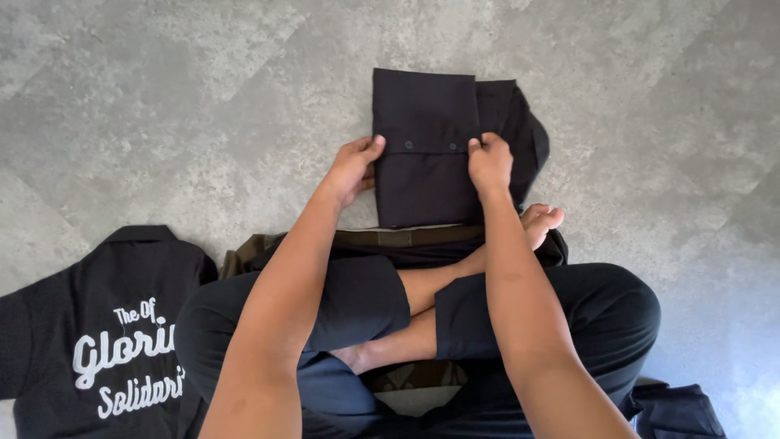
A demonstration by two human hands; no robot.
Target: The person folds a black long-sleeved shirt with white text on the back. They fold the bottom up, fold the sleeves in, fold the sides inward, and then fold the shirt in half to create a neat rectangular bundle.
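Observation:
A folded black garment [424, 114] with two small buttons lies on the grey floor in front of my crossed legs. My left hand [355, 165] holds its left edge, fingertips on the folded hem. My right hand [490, 161] pinches the right edge of the same fold. More black cloth sticks out to the right from under the folded part.
A black shirt with white lettering on its back [97, 325] lies spread on the floor at the lower left. A brown and black cloth [398, 237] sits under my legs. A dark garment [678, 410] lies at the lower right. The grey stone-patterned floor [162, 97] surrounds everything.

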